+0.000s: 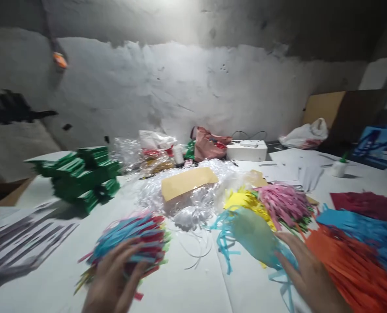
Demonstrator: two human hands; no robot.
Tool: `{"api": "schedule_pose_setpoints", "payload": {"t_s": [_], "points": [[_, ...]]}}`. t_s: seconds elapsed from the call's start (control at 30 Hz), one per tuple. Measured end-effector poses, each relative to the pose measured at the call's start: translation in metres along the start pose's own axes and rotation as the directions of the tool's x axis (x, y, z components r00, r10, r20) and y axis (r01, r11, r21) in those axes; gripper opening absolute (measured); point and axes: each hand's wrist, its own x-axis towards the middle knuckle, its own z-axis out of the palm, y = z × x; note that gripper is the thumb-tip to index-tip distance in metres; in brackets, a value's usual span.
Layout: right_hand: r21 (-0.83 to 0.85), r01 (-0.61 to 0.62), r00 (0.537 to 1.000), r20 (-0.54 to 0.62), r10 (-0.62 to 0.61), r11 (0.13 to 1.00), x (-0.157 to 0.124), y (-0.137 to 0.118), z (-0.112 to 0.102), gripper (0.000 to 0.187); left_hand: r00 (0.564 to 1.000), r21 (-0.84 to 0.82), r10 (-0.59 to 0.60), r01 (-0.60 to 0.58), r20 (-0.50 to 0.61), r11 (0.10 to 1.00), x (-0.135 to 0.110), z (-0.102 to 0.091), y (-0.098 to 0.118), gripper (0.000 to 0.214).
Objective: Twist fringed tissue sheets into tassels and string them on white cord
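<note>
My left hand point(117, 276) is at the near side of a bundle of multicoloured paper fringe point(128, 237), mostly blue and red. Its fingers curl over the top strips, with the thumb lower on the right, closed loosely on the bundle. My right hand point(306, 267) pinches the right edge of a light blue fringed paper sheet point(255, 234) between thumb and fingers. Motion blurs this sheet, and its cut strips hang down at both ends. Behind it lie yellow fringed paper point(245, 200) and pink fringed paper point(285, 202).
Orange fringed paper point(353, 265), blue fringe point(359, 228) and dark red fringe point(366, 206) lie at right. Stacked green pieces point(82, 176) stand at left. Clear plastic strands point(193, 215) and a tan card point(188, 182) occupy the middle. A glue bottle point(339, 167) stands at back right.
</note>
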Motion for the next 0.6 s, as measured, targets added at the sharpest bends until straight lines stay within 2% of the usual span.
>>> {"api": "schedule_pose_setpoints", "payload": {"t_s": [0.07, 0.1, 0.2, 0.27, 0.3, 0.33, 0.4, 0.43, 0.47, 0.53, 0.57, 0.6], "points": [[0.011, -0.230, 0.965, 0.135, 0.227, 0.973, 0.031, 0.017, 0.004, 0.043, 0.959, -0.085, 0.234, -0.223, 0.158, 0.971, 0.009, 0.029, 0.041, 0.037], [0.014, -0.246, 0.955, 0.175, 0.240, 0.969, 0.046, 0.024, 0.009, 0.044, 0.927, -0.137, 0.313, -0.289, 0.205, 0.947, 0.018, 0.046, 0.061, 0.040], [0.060, -0.185, 0.941, 0.298, 0.159, 0.981, 0.082, 0.034, 0.025, 0.032, 0.846, -0.291, 0.439, -0.357, 0.303, 0.888, 0.055, 0.101, 0.117, 0.051], [0.099, -0.089, 0.927, 0.373, 0.046, 0.991, 0.092, 0.029, 0.025, 0.007, 0.784, -0.377, 0.519, -0.392, 0.341, 0.839, 0.083, 0.134, 0.148, 0.068], [0.112, -0.034, 0.921, 0.390, -0.012, 0.993, 0.092, 0.024, 0.020, 0.005, 0.732, -0.418, 0.572, -0.418, 0.371, 0.807, 0.096, 0.147, 0.160, 0.080], [0.121, 0.024, 0.916, 0.394, -0.070, 0.992, 0.089, 0.017, 0.014, 0.012, 0.662, -0.456, 0.624, -0.442, 0.415, 0.773, 0.107, 0.156, 0.171, 0.089], [0.119, 0.129, 0.912, 0.376, -0.165, 0.984, 0.073, 0.002, -0.004, 0.013, 0.525, -0.491, 0.681, -0.473, 0.510, 0.732, 0.119, 0.166, 0.185, 0.094], [0.111, 0.187, 0.905, 0.366, -0.215, 0.976, 0.062, -0.005, -0.013, 0.012, 0.473, -0.489, 0.692, -0.491, 0.545, 0.721, 0.119, 0.167, 0.188, 0.085], [0.088, 0.259, 0.898, 0.344, -0.273, 0.962, 0.049, -0.011, -0.020, 0.013, 0.444, -0.479, 0.701, -0.518, 0.558, 0.709, 0.115, 0.165, 0.189, 0.068], [-0.026, 0.487, 0.855, 0.220, -0.470, 0.873, 0.020, -0.020, -0.026, 0.018, 0.431, -0.444, 0.735, -0.598, 0.524, 0.667, 0.095, 0.157, 0.183, 0.027], [-0.104, 0.590, 0.806, 0.127, -0.578, 0.801, 0.006, -0.022, -0.024, 0.022, 0.440, -0.423, 0.759, -0.642, 0.480, 0.640, 0.079, 0.152, 0.177, 0.012], [-0.179, 0.663, 0.743, 0.039, -0.669, 0.726, -0.009, -0.023, -0.020, 0.026, 0.459, -0.400, 0.781, -0.679, 0.423, 0.616, 0.060, 0.147, 0.171, 0.012]]}}
